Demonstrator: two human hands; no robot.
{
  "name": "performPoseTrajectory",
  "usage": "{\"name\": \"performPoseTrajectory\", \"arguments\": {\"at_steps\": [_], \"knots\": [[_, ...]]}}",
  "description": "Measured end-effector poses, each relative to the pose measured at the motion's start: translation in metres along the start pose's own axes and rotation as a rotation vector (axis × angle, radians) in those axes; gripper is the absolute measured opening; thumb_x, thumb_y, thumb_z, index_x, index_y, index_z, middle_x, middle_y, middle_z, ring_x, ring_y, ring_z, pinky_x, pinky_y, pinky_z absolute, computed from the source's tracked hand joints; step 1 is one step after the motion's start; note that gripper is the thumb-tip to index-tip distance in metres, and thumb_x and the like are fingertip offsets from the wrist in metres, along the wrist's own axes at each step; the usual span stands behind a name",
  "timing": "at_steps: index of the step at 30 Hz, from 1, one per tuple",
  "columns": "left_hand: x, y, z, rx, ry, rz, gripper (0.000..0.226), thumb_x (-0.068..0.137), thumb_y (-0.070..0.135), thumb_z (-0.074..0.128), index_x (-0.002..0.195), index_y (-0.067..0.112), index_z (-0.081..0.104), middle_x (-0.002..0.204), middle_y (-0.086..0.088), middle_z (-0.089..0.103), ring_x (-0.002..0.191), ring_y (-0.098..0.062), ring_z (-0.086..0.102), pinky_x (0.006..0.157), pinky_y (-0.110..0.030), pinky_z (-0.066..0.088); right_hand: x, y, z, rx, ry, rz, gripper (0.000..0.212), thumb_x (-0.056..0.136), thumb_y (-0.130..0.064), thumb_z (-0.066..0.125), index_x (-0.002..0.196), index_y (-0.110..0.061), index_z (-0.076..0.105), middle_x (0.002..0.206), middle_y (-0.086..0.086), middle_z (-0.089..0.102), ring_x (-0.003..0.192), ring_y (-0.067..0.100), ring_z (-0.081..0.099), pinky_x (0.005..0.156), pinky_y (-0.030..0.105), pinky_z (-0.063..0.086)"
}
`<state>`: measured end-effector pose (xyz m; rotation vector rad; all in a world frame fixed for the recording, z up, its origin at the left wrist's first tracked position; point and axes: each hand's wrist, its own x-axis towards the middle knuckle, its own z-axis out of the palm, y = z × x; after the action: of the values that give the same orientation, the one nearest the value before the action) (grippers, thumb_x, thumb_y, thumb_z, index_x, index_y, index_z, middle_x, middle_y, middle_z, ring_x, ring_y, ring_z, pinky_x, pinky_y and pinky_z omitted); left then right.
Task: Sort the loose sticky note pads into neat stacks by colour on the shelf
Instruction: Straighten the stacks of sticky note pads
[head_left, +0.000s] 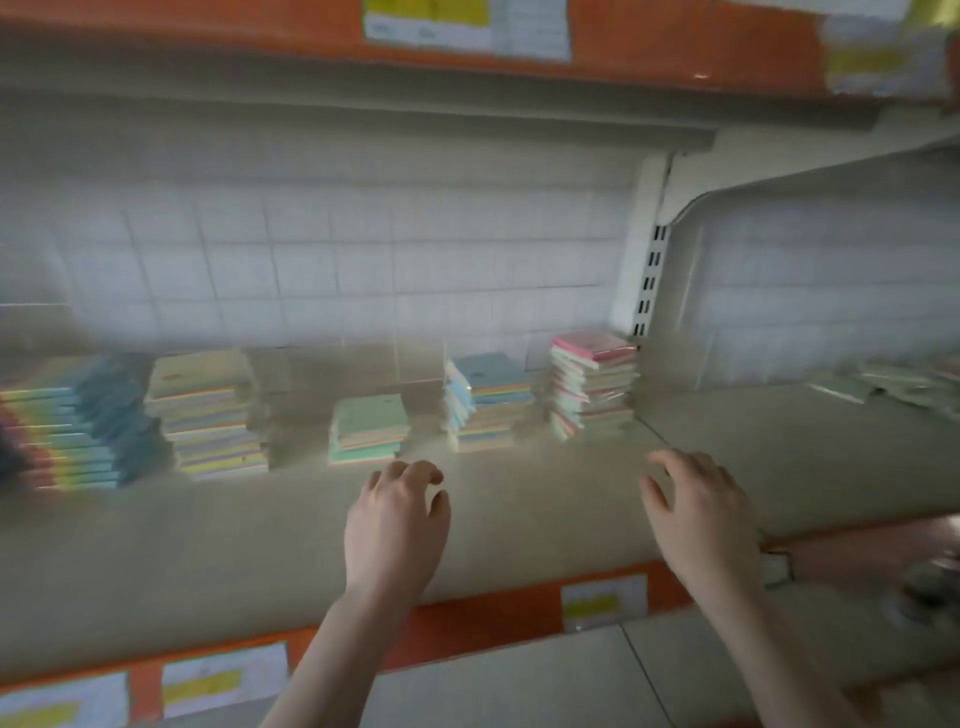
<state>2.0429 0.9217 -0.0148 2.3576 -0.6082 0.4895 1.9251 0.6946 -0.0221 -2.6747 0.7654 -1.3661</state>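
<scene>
Though blurred, multicoloured pad stacks (483, 402) upright

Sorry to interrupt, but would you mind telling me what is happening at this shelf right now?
A person is sorting sticky note pads on a shop shelf. Five stacks stand along the back: a rainbow-edged stack at far left, a cream-topped stack, a short green-topped stack, a blue-topped stack and a pink-topped stack. Both hands are empty, fingers loosely curled: the left hand hovers just in front of the green-topped stack, the right hand over bare shelf.
</scene>
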Motion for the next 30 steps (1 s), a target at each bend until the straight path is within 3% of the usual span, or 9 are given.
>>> {"name": "performPoseTrajectory", "arguments": {"at_steps": [8, 12, 18, 25, 30], "knots": [[0.004, 0.143, 0.077, 0.003, -0.167, 0.199, 0.045, 0.092, 0.041, 0.052, 0.134, 0.023, 0.049, 0.136, 0.004, 0.050, 0.127, -0.019, 0.041, 0.100, -0.032, 0.036, 0.020, 0.141, -0.043, -0.155, -0.045, 0.078, 0.035, 0.068, -0.014, 0.081, 0.097, 0.000, 0.068, 0.084, 0.020, 0.067, 0.070, 0.039, 0.065, 0.062, 0.044, 0.053], [0.006, 0.187, 0.106, 0.059, -0.272, 0.300, 0.056, 0.094, 0.049, 0.044, 0.143, 0.025, 0.035, 0.149, 0.003, 0.034, 0.140, -0.018, 0.025, 0.111, -0.032, 0.026, 0.028, 0.198, -0.049, -0.194, -0.096, 0.149, 0.039, 0.076, -0.022, 0.076, 0.108, -0.001, 0.066, 0.095, 0.020, 0.066, 0.082, 0.039, 0.065, 0.070, 0.045, 0.053], [0.012, 0.237, 0.157, 0.036, -0.377, 0.291, 0.069, 0.086, 0.066, 0.038, 0.143, 0.028, 0.034, 0.151, 0.005, 0.032, 0.141, -0.015, 0.024, 0.111, -0.032, 0.027, 0.046, 0.270, -0.044, -0.222, -0.163, 0.213, 0.034, 0.079, -0.025, 0.072, 0.106, -0.005, 0.066, 0.093, 0.016, 0.066, 0.083, 0.037, 0.064, 0.070, 0.043, 0.052], [0.045, 0.315, 0.212, 0.031, -0.430, 0.264, 0.068, 0.086, 0.061, 0.040, 0.146, 0.031, 0.029, 0.154, 0.007, 0.026, 0.142, -0.014, 0.022, 0.113, -0.032, 0.022, 0.093, 0.366, -0.047, -0.221, -0.215, 0.316, 0.042, 0.094, -0.040, 0.047, 0.130, -0.017, 0.049, 0.122, 0.007, 0.055, 0.111, 0.028, 0.053, 0.091, 0.036, 0.040], [0.056, 0.374, 0.249, 0.059, -0.402, 0.244, 0.070, 0.083, 0.063, 0.040, 0.144, 0.030, 0.033, 0.151, 0.007, 0.032, 0.141, -0.014, 0.025, 0.112, -0.034, 0.025, 0.126, 0.437, -0.048, -0.155, -0.200, 0.324, 0.041, 0.093, -0.037, 0.049, 0.128, -0.015, 0.051, 0.121, 0.010, 0.056, 0.112, 0.029, 0.051, 0.093, 0.037, 0.038]]}}
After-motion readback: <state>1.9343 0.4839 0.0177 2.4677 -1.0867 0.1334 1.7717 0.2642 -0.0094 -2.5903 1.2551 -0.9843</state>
